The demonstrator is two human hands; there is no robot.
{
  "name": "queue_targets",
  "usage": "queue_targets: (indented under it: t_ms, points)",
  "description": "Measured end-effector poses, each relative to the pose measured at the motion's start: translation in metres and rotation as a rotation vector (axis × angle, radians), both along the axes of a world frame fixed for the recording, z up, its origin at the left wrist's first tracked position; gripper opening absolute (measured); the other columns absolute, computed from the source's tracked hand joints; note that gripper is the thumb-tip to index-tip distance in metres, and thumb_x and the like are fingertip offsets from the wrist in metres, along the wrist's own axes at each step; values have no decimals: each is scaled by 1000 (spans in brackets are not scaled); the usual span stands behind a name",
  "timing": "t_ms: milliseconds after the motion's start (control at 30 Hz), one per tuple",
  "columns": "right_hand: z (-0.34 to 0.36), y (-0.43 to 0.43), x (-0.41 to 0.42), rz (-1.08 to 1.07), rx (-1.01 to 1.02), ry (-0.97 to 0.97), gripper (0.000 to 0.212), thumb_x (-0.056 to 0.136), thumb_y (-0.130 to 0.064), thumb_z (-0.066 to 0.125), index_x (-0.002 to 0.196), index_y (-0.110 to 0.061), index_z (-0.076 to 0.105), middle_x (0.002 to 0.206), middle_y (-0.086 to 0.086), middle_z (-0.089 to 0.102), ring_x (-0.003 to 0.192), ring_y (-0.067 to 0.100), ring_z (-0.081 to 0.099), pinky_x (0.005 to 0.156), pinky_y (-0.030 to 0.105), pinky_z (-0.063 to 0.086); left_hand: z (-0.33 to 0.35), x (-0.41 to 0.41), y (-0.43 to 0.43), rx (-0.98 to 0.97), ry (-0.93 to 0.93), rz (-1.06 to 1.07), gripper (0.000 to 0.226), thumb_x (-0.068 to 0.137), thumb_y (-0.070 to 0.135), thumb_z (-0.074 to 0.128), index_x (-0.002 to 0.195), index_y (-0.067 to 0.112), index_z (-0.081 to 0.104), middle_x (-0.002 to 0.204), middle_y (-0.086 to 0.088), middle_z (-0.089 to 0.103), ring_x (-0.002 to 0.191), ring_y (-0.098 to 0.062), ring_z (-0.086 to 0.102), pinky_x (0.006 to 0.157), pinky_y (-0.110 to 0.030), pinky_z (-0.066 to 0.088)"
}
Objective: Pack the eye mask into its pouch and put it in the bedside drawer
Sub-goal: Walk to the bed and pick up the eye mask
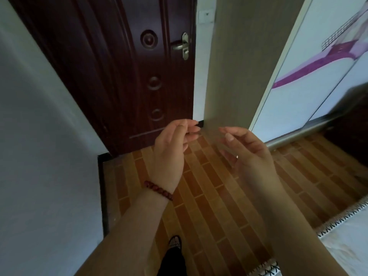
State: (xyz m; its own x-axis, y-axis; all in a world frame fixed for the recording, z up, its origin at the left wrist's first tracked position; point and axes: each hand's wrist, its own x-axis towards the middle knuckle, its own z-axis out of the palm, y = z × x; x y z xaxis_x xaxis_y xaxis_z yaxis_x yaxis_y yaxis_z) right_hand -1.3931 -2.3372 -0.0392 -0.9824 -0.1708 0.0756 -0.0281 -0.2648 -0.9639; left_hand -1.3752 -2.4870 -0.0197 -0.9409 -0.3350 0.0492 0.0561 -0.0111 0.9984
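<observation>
Both hands empty, fingers loose: left hand (171, 150), right hand (251, 154). No mask, pouch, drawer seen. Next: find mask.

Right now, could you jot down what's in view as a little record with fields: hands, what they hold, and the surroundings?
left hand: raised, fingers loosely curled, empty; dark red beaded bracelet on the wrist
right hand: raised, blurred, open, empty
eye mask and pouch: not in view
bedside drawer: not in view
ahead: dark brown wooden door with silver lever handle, closed
floor: orange-brown brick-pattern floor
</observation>
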Motion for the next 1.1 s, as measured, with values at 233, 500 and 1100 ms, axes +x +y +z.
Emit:
queue_targets:
  t_ms: [233,500,1100]
  points:
    - [14,-11,-90,-223,28,38,22,74,-44,67,90,-30,72,98,-9,74,94,12,71,69,16,54,13,-121,-9,-9,18,-212,30,90,35,41,79,36,68,86,18,72,85,-1,68,94,-39,47]
    - [5,14,-139,-474,46,-34,25,72,-40,67,93,-25,72,104,-6,72,101,17,68,87,31,54,-1,-202,21,-36,14,-445,31,84,45,39,89,31,66,92,11,72,92,-7,67,92,-37,49]
    - [-5,241,-250,-852,38,12,8,81,-30,67,83,-36,71,96,-13,74,91,9,70,73,19,53,-8,-360,281,-93,47,-901,27,97,36,37,91,30,63,98,8,70,92,-5,67,90,-32,52]
